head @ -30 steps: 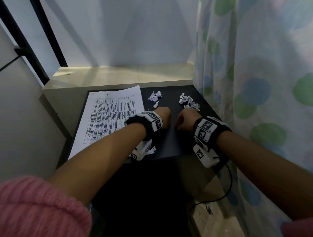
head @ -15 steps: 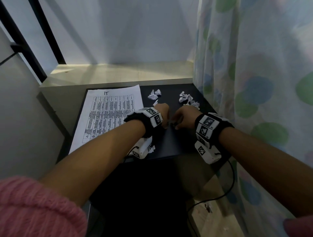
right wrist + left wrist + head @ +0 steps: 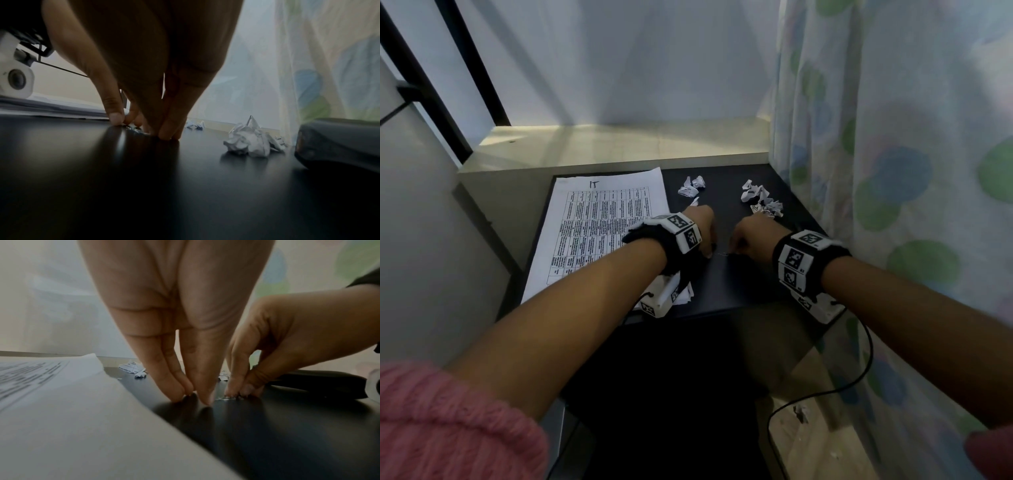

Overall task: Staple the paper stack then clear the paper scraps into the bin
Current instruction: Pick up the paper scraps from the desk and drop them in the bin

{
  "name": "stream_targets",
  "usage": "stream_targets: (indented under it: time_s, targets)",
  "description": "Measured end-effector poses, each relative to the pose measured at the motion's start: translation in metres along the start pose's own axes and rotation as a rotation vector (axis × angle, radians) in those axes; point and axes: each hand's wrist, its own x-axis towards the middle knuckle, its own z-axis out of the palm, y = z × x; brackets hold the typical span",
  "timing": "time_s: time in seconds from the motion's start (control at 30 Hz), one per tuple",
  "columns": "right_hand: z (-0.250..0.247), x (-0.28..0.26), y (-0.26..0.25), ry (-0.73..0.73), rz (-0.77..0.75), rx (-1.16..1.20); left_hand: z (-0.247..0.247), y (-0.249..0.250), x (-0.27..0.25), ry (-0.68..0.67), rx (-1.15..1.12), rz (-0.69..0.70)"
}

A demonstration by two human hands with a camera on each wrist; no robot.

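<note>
A printed paper stack [image 3: 599,226] lies on the left of the black table [image 3: 750,284]. Crumpled paper scraps sit at the back, one clump [image 3: 691,186] by the stack and a bigger clump [image 3: 762,200] towards the curtain. My left hand [image 3: 708,253] presses straight fingertips [image 3: 179,392] onto the table beside the stack's edge. My right hand [image 3: 734,247] pinches small shiny staples [image 3: 133,128] lying on the table, thumb on one side and fingers on the other. A dark stapler [image 3: 339,141] rests just right of that hand; the head view hides it.
A dotted curtain [image 3: 893,171] hangs along the table's right edge. A pale ledge [image 3: 619,144] runs behind the table and a grey wall panel [image 3: 431,240] stands on the left. A black cable [image 3: 825,394] hangs from my right wrist below the front edge.
My hands have drawn a little apart, leaving a small gap where the metal staples show. The paper stack and the scraps lie as before.
</note>
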Motion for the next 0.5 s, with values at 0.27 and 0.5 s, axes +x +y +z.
stream_targets:
  time_s: [0.27, 0.5]
  targets:
    - [-0.006, -0.011, 0.001, 0.088, 0.028, 0.075, 0.004, 0.016, -0.001, 0.03, -0.04, 0.02]
    - [-0.011, -0.013, 0.019, 0.091, 0.061, 0.272, 0.004, 0.025, 0.002, 0.038, -0.006, -0.022]
